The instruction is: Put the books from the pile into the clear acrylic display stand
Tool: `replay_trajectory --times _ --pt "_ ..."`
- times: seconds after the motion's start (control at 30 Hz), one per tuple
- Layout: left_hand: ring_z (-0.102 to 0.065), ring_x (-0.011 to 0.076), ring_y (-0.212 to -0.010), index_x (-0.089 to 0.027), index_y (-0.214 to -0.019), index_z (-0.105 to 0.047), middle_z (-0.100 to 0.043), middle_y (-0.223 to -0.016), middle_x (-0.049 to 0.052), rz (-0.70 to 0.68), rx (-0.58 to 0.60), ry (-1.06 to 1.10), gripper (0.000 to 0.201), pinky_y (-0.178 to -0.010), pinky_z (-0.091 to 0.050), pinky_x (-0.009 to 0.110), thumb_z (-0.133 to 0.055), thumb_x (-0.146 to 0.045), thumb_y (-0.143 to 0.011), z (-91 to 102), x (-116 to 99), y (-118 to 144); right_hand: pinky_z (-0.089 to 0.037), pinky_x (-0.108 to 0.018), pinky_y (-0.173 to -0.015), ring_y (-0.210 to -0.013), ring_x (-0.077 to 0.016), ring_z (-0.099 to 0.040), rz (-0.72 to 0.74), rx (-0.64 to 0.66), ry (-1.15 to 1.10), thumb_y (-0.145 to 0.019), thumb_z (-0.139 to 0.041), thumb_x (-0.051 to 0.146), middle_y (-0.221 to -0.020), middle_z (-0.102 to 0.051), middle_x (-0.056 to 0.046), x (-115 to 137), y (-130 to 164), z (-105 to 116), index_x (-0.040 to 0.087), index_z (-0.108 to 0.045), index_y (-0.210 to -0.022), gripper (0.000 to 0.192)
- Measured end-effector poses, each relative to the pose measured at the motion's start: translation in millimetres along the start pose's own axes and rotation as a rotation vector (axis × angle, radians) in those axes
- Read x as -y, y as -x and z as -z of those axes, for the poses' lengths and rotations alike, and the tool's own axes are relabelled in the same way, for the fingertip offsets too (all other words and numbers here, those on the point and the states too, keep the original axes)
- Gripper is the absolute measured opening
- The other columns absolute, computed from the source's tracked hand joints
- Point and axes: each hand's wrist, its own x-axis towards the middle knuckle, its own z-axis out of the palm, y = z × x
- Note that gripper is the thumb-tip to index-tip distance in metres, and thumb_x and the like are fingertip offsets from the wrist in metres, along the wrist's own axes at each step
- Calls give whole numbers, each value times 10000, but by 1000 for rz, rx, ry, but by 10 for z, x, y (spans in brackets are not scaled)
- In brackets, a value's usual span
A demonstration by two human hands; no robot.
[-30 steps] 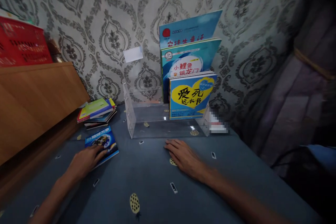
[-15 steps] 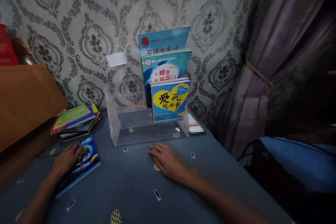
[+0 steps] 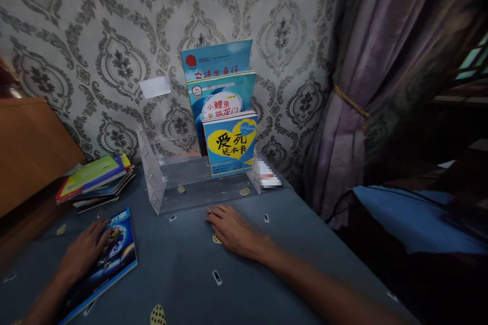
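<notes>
A blue picture book (image 3: 110, 254) is pressed flat under the open left hand (image 3: 82, 254); the open right hand (image 3: 234, 228) rests empty near the acrylic rack (image 3: 152, 183). Gripping its edge seems required.

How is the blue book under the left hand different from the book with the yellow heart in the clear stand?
The blue book lies flat on the blue cloth with the left hand resting on it; the yellow-heart book stands upright in the clear stand, untouched. The flat book's cover is dark, with a picture; the upright one's is light blue with bold black characters. Both are thin, blue paperbacks.
</notes>
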Motion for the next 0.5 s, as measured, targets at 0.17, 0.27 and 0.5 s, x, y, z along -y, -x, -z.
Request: replay_trajectory --times 0.17,0.27,0.5 --pt "-570 304 -1358 -123 -1399 -610 -606 -1452 139 22 68 108 735 -1147 -450 471 -275 -568 -920 86 -130 106 -496 -458 -1030 -1206 -267 -589 13 -22 -6 -998 -533 142 -1305 -655 -152 -17 -1 -23 144 -658 -1171 213" --pt "-585 304 -1342 -151 -1388 -622 -622 -1437 124 -16 47 145 704 -1142 -460 476 -297 -560 -916 116 -242 201 -495 -451 -1024 -1209 -272 -587 17 -12 9 -990 -550 133 -1304 -655 -152 -25 0 -40 133 -659 -1168 209" --pt "-567 320 -1356 -182 -1383 -617 -609 -1459 107 -113 49 204 665 -1127 -475 486 -325 -561 -922 214 -602 457 -478 -423 -1010 -1185 -257 -578 25 22 51 -997 -548 140 -1278 -652 -153 -11 -28 -23 136 -656 -1171 205"
